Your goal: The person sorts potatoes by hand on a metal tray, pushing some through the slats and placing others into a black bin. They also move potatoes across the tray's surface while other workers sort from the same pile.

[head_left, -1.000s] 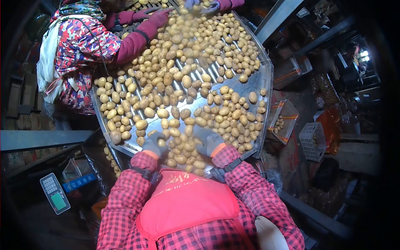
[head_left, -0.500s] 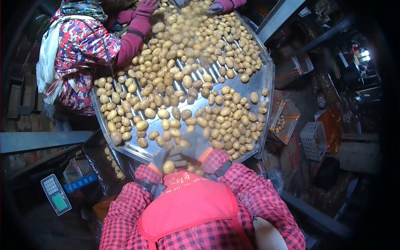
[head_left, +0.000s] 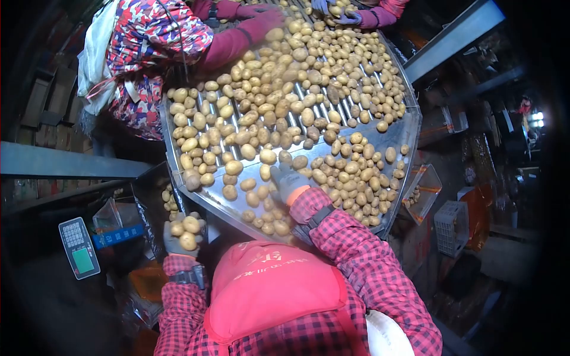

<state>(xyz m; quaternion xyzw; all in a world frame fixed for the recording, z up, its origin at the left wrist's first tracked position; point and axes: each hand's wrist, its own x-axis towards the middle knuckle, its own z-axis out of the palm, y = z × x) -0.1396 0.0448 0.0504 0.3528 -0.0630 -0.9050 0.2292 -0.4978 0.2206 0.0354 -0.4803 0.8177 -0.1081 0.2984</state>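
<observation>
My left hand (head_left: 176, 247), in a grey glove, is off the table's left front edge with its palm up. It is closed around several potatoes (head_left: 188, 240), piled in the palm and fingers. My right hand (head_left: 288, 181), also gloved, reaches over the metal sorting table (head_left: 234, 204), fingers stretched forward among loose potatoes (head_left: 265, 172). A small group of potatoes (head_left: 267, 216) lies between its wrist and the front edge. To its right spreads a larger heap of potatoes (head_left: 356, 178).
Potatoes cover the rollers (head_left: 306, 115) beyond. A co-worker's sleeved arm (head_left: 237, 41) reaches in from the left; another person's gloved hands (head_left: 338, 13) are at the far end. A scale (head_left: 79, 248) and blue box (head_left: 119, 235) stand left, a grey crate (head_left: 451, 228) right.
My left hand has moved left and off the table with potatoes in it. My right hand has gone forward over the table. The view has shifted, and the co-worker's arm reaches further right.
</observation>
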